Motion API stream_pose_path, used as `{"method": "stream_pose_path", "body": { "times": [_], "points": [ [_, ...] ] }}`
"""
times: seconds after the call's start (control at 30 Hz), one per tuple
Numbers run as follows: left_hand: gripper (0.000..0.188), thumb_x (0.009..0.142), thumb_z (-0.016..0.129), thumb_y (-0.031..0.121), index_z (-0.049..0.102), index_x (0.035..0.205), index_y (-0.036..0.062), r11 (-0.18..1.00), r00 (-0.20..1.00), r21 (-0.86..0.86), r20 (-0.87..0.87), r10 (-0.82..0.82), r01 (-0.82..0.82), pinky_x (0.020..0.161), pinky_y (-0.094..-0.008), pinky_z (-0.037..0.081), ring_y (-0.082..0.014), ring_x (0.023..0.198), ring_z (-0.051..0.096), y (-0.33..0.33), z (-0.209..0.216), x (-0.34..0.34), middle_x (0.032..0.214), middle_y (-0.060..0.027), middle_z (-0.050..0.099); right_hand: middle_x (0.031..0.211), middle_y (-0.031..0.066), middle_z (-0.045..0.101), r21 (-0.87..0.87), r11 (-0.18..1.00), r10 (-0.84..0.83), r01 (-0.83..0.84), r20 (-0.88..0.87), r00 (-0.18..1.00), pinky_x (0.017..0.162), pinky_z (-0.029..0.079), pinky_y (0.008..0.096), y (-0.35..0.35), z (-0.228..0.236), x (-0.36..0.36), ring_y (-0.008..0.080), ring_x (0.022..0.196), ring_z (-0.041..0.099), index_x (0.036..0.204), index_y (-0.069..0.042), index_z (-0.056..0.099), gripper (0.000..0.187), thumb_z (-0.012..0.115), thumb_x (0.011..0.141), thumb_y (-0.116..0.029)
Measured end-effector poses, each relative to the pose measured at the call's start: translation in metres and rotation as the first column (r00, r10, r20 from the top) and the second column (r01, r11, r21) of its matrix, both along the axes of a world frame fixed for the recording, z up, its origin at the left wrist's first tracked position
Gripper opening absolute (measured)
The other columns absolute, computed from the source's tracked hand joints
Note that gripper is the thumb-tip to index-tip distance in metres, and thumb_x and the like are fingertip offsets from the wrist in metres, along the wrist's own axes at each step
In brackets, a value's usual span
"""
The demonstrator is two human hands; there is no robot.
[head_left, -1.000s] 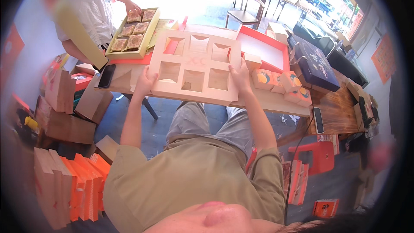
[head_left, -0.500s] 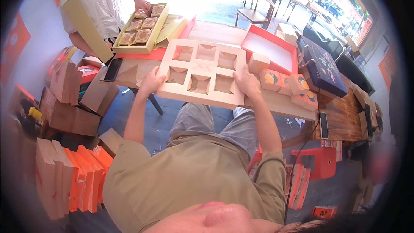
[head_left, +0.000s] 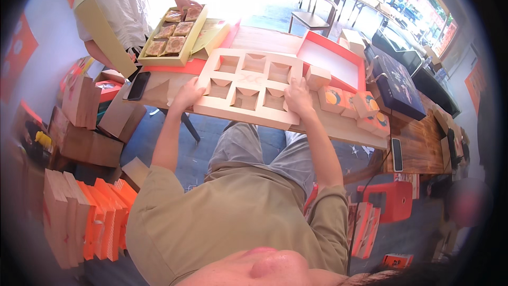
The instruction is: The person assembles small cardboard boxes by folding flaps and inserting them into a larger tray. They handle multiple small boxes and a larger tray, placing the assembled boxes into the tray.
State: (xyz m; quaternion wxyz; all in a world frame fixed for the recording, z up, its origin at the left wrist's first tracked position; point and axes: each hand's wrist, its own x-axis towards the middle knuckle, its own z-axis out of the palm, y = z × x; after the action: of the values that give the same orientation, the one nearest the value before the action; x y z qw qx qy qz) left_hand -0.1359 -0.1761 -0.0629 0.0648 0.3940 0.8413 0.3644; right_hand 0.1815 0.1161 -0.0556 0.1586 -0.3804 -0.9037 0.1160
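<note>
A pale cardboard box insert [head_left: 251,79] with two rows of square openings lies between my hands over the table's near edge. My left hand [head_left: 189,95] grips its left end, thumb on top. At its right end, my right hand [head_left: 299,97] is closed on the near corner. The openings hold nothing but folded card flaps. Right beside my right hand sits a plain small box [head_left: 318,76], with several small orange-patterned boxes [head_left: 351,103] next to it. Behind these lies an open red box tray [head_left: 333,55] with a white inside.
Across the table at the left, a person's hand [head_left: 186,4] touches a yellow box [head_left: 185,52] of wrapped pastries. A phone [head_left: 138,86] lies on the table's left end. A dark blue box [head_left: 397,82] stands at right. Cartons [head_left: 87,145] and orange bags [head_left: 108,212] crowd the floor at left.
The insert has lowered slightly at its near edge, and both my hands have shifted a little with it. The other person's hand has moved right along the yellow box's far end.
</note>
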Motion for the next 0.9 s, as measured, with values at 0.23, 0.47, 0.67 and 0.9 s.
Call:
{"method": "stream_pose_path", "body": {
  "times": [0.23,0.47,0.67,0.9],
  "points": [
    [0.045,0.096,0.064,0.016,0.060,0.137,-0.0011,0.995,0.948,0.080,0.307,-0.089,0.067,0.037,-0.0301,0.044,-0.0138,0.044,0.057,-0.053,0.028,0.052,0.070,-0.0074,0.064,0.167,0.0310,0.031,0.115,0.989,0.086,-0.096,0.094,0.992,0.125,0.032,0.0531,-0.035,0.002,0.014,0.0455,0.153,0.034,0.154,0.004,0.046,0.069,0.056,0.101,-0.039],
    [0.061,0.096,0.069,0.019,0.051,0.151,-0.0010,0.981,0.893,0.193,0.442,-0.090,0.003,0.039,-0.0294,0.041,-0.0094,0.050,0.057,-0.074,0.015,0.068,0.079,-0.0068,0.069,0.167,0.0281,0.034,0.147,0.943,0.305,-0.298,-0.029,0.952,0.128,0.022,0.0556,-0.019,-0.014,0.006,0.0432,0.156,0.029,0.160,-0.008,0.041,0.068,0.053,0.103,-0.041],
    [0.065,0.093,0.070,0.020,0.050,0.152,0.0000,0.963,0.990,0.267,0.140,-0.007,-0.031,0.050,-0.0335,0.052,-0.0153,0.062,0.067,-0.056,-0.009,0.047,0.091,-0.0151,0.073,0.166,0.0316,0.032,0.043,0.967,0.248,-0.250,0.042,0.968,0.127,0.021,0.0581,-0.017,-0.007,-0.026,0.0465,0.157,0.026,0.164,-0.016,0.038,0.071,0.050,0.104,-0.051],
    [0.063,0.097,0.067,0.018,0.050,0.156,0.0013,0.992,0.932,0.116,0.350,-0.094,0.056,0.041,-0.0303,0.047,-0.0124,0.046,0.058,-0.032,0.008,0.038,0.072,-0.0073,0.068,0.168,0.0311,0.029,0.107,0.970,0.211,-0.218,0.072,0.975,0.128,0.018,0.0577,-0.006,-0.021,-0.038,0.0466,0.158,0.022,0.163,-0.020,0.043,0.070,0.042,0.105,-0.059]
  ]
}}
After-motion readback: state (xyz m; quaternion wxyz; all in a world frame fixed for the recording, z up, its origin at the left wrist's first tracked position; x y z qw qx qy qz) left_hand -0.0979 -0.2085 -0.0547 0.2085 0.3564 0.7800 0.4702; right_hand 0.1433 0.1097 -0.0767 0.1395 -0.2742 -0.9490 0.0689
